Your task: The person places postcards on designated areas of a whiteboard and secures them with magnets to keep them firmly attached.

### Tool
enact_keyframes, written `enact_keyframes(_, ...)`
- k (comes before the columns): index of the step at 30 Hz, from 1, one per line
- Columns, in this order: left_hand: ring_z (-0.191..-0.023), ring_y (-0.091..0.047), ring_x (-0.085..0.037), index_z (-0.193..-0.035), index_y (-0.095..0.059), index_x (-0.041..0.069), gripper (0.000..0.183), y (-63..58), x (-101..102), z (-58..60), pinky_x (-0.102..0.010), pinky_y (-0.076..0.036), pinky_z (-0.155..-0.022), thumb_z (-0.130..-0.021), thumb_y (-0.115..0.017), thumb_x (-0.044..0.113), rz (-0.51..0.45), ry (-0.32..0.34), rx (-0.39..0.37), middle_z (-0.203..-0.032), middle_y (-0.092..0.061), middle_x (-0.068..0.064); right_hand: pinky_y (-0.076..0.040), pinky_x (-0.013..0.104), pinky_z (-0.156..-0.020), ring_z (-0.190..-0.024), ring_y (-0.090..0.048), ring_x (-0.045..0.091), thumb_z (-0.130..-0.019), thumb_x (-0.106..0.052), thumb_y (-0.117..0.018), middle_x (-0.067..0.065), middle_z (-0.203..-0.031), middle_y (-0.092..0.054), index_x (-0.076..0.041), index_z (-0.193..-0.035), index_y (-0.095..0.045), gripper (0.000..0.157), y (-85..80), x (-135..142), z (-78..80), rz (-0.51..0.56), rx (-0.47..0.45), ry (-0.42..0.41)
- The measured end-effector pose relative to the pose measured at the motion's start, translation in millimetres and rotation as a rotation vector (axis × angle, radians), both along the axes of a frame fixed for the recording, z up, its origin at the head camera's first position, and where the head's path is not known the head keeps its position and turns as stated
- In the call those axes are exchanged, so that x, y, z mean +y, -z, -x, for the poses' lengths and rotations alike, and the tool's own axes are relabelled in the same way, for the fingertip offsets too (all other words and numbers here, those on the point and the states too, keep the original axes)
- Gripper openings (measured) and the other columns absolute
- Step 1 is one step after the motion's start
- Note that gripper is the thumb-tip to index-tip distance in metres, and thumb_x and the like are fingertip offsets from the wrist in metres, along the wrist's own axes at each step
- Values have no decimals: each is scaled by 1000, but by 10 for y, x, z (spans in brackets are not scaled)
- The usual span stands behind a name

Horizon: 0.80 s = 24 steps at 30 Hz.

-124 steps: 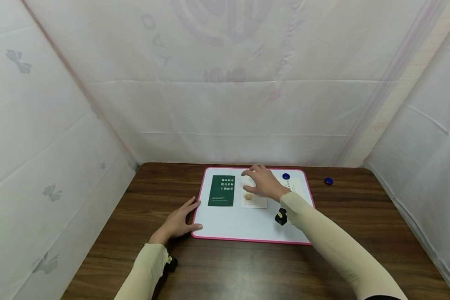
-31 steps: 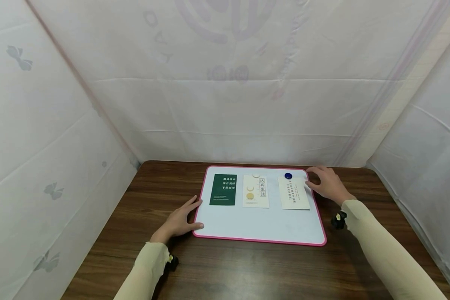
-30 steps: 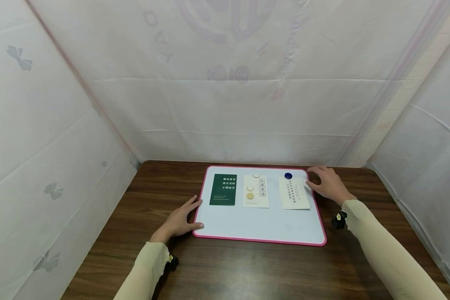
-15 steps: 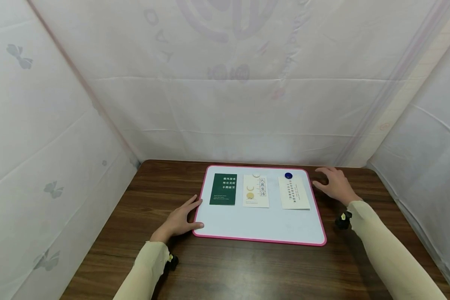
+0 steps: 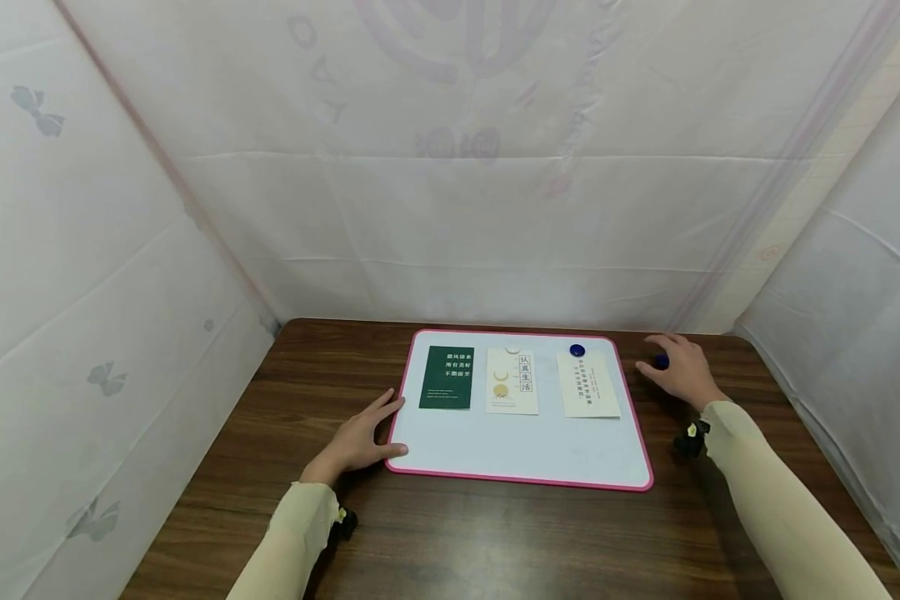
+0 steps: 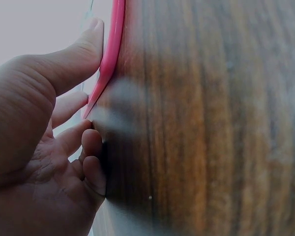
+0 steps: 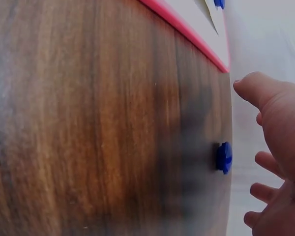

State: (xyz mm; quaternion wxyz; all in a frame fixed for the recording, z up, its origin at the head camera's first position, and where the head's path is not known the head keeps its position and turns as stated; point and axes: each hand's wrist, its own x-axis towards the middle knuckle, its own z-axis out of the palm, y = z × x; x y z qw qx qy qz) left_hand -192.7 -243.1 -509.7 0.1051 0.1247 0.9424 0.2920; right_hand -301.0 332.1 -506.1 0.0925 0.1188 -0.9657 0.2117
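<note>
My left hand rests at the left edge of a pink-rimmed whiteboard, thumb on its lower left corner. In the left wrist view the thumb lies along the pink rim and the other fingers are loosely bent beside it. To the right of the board, my right hand hovers with fingers apart around a blue round magnet on the table. The right wrist view has that blue magnet standing free of the hand.
On the board lie a green card, a cream card with a white magnet at its top, and another cream card under a blue magnet. White cloth walls stand behind the brown wooden table.
The right hand has left the middle card, passed the board's upper right corner and moved right to the loose blue magnet. A white magnet now shows on the middle card. The left hand stays put.
</note>
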Motion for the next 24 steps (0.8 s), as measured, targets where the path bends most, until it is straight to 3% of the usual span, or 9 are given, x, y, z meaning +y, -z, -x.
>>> enact_keyframes(8, -148, -32, -47, -159, -42, 14, 85, 4, -2, -1, -75, -27, -111, -88, -82, 39, -7, -2, -1, -168, -26, -15, -18, 75, -111, -135, -31, 61, -95, -27, -70, 41, -142, -42, 7, -138, -51, 59, 38, 80, 3, -1, -42, 48)
enact_keyframes(24, -148, -31, -47, -159, -42, 14, 85, 5, -6, -7, -75, -26, -111, -88, -81, 40, -8, -4, -2, -169, -25, -14, -22, 82, -101, -131, -28, 67, -98, -42, -66, 46, -146, -31, 3, -148, -38, 73, 90, 193, -51, -2, -127, 138)
